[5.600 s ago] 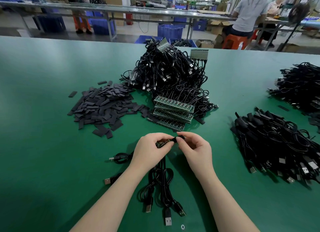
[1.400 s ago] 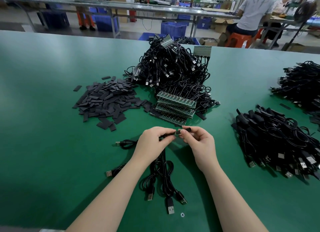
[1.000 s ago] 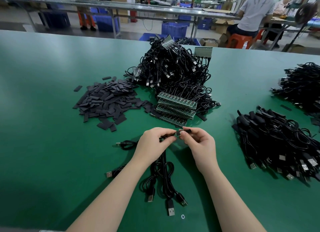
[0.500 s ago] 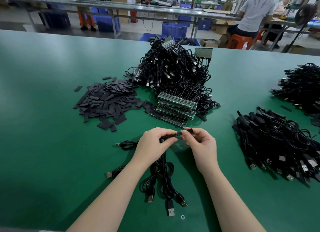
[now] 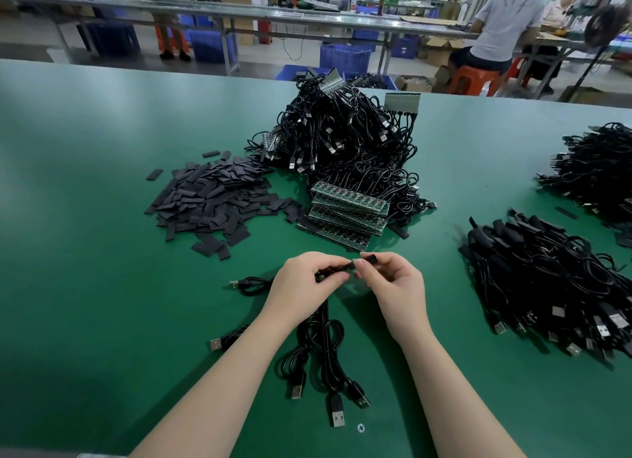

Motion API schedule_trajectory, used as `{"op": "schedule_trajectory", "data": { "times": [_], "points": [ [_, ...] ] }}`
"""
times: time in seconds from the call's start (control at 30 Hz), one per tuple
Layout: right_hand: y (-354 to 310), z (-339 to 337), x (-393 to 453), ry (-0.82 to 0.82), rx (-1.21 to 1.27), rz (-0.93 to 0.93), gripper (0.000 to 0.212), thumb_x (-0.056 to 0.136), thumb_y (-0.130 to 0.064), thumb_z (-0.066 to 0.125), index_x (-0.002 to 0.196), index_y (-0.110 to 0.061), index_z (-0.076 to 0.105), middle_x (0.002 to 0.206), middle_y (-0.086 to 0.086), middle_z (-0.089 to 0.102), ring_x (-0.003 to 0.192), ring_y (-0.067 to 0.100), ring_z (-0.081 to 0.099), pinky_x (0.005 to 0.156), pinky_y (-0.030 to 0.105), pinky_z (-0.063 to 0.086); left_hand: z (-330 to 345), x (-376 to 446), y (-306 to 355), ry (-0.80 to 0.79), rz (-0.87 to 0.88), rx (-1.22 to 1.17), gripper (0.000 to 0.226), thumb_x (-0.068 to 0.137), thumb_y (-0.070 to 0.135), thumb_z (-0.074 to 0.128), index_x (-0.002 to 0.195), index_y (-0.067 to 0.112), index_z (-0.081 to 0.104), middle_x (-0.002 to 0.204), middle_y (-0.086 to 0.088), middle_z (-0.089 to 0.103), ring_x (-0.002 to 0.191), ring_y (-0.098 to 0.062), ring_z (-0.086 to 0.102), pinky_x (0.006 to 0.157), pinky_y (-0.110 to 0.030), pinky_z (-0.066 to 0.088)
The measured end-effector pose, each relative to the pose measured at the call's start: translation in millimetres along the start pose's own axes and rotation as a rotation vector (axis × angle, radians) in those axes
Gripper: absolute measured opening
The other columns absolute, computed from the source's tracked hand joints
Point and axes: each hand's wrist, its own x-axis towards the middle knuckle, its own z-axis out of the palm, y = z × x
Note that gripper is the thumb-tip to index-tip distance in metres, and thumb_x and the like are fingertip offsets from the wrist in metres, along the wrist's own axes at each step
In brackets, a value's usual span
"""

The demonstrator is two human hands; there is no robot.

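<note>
Black sleeve (image 5: 372,259): just above the middle of the frame, pinched at the fingertips of the right hand (image 5: 398,288), its near end meeting the cable end held by the other hand.
Cable end (image 5: 330,271): a small dark piece gripped in the left hand (image 5: 302,286). Whether it sits inside the sleeve cannot be told.
Left fingers (image 5: 338,277): curled and clamped on the cable end.
Right fingers (image 5: 363,265): closed together on the sleeve.
Cables (image 5: 325,341): black leads trail from the left hand toward the lower centre, their USB plugs lying on the green bench (image 5: 85,269).
Loose sleeves (image 5: 212,201): a flat black pile, left of centre.
Circuit boards (image 5: 347,211): green strips stacked just beyond the hands, against a tall heap of cables (image 5: 342,143).
Right side: a further bundle of leads (image 5: 554,279) lies well apart from the hands.
Background: seated workers (image 5: 506,23) at another table, upper right of the frame.
</note>
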Motion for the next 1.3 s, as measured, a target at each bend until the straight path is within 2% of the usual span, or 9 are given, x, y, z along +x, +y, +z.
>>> {"op": "schedule_trajectory", "data": {
  "times": [0.1,0.3,0.5,0.8,0.97,1.17,1.3],
  "points": [
    [-0.2,-0.6,-0.1,-0.005,0.004,-0.002,0.012,0.083,-0.012,0.079,0.084,-0.023,0.074,0.084,0.005,0.075,0.080,0.021,0.070,0.076,0.031,0.056,0.6,-0.9,-1.2,0.006,-0.010,-0.009,0.021,0.085,0.034,0.071,0.105,0.039,0.074,0.102,0.021,0.070,0.098,0.005,0.061,0.089,-0.029,0.052],
    [-0.4,-1.0,-0.5,-0.011,0.025,0.002,0.012,0.083,-0.011,0.078,0.084,-0.022,0.074,0.085,0.004,0.076,0.081,0.024,0.071,0.076,0.029,0.056,1.3,-1.1,-2.0,0.020,-0.010,-0.019,0.019,0.084,0.035,0.071,0.101,0.043,0.072,0.098,0.024,0.069,0.095,0.007,0.061,0.086,-0.030,0.053],
    [0.2,-0.5,-0.6,-0.020,0.014,-0.012,0.012,0.083,-0.009,0.078,0.084,-0.021,0.074,0.081,0.002,0.076,0.077,0.014,0.070,0.071,0.022,0.056,0.8,-1.4,-2.2,0.014,0.005,-0.003,0.019,0.084,0.037,0.070,0.102,0.044,0.072,0.099,0.023,0.069,0.096,0.006,0.061,0.086,-0.029,0.053],
    [2.6,0.8,-0.4,-0.028,-0.037,-0.027,0.010,0.083,-0.012,0.079,0.086,-0.020,0.074,0.075,-0.009,0.073,0.068,0.002,0.064,0.064,0.013,0.049,0.8,-0.5,-2.8,-0.006,-0.005,-0.013,0.022,0.083,0.040,0.070,0.105,0.042,0.073,0.101,0.022,0.070,0.098,0.007,0.061,0.088,-0.026,0.052],
    [2.8,0.3,1.3,-0.044,-0.057,-0.019,0.007,0.083,-0.018,0.079,0.085,-0.023,0.075,0.075,-0.005,0.073,0.068,0.006,0.061,0.065,0.018,0.050,0.5,-1.4,-2.3,0.036,-0.048,-0.050,0.028,0.079,0.038,0.077,0.106,0.040,0.073,0.095,0.027,0.069,0.094,0.012,0.061,0.089,-0.020,0.051],
    [-0.1,-2.9,0.5,-0.062,-0.031,0.000,0.012,0.084,-0.019,0.078,0.079,-0.031,0.077,0.075,-0.005,0.074,0.067,0.004,0.064,0.064,0.016,0.051,0.0,-3.2,2.6,0.020,-0.019,-0.075,0.023,0.080,0.034,0.076,0.102,0.040,0.075,0.097,0.024,0.071,0.095,0.007,0.063,0.087,-0.027,0.053],
    [-1.7,-3.2,1.6,-0.076,0.003,0.018,0.011,0.085,-0.018,0.077,0.083,-0.029,0.078,0.081,0.002,0.076,0.073,0.010,0.066,0.069,0.020,0.053,0.7,-4.7,4.4,0.063,0.009,-0.059,0.023,0.080,0.036,0.076,0.103,0.039,0.075,0.097,0.021,0.072,0.094,0.005,0.064,0.085,-0.032,0.054]
  ]
}}
